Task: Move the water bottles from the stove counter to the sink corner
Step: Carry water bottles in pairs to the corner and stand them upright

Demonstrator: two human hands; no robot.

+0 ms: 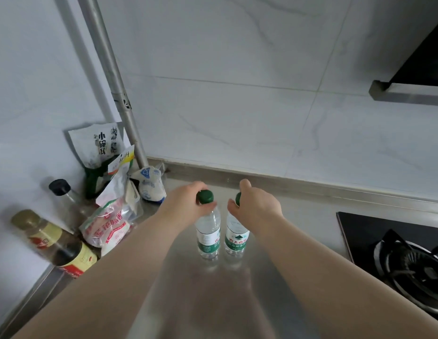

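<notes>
At the left edge of the frame you see two dark sauce bottles [54, 243] with a black-capped clear bottle [66, 196] behind them. Beside these, toward the corner, you have a heap of food packets [110, 216] below a grey pipe [110, 69]. At lower right you find a gas burner [413, 267], with a range hood [413, 81] at upper right.
</notes>
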